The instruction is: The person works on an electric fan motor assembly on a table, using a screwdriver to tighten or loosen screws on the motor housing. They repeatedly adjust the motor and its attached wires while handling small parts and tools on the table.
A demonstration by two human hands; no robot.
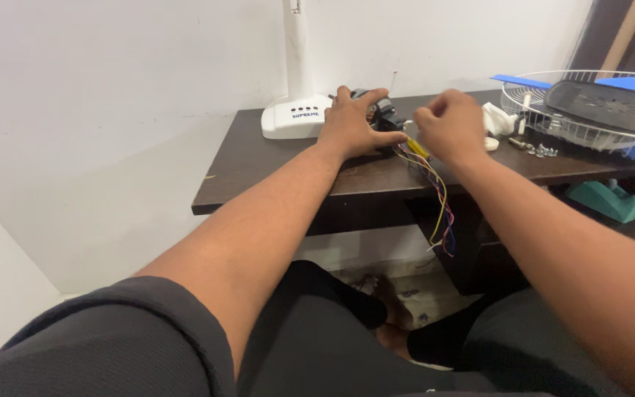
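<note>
White fan base point(293, 117) sits at 9 o'clock of the work area, upright post rising from it. Left hand point(352, 126) lies spread over the dark motor point(381, 115), pressing it to the counter point(273, 173). Right hand point(448, 126), at 3 o'clock of the motor, is pinched shut; what it grips is hidden, probably a small tool or wire end. Coloured wires point(439, 198) trail off the counter edge toward 6 o'clock. Advice: keep the motor pinned, wires slack. Loose screws point(543, 151) and wire guard point(589, 110) lie far right.
</note>
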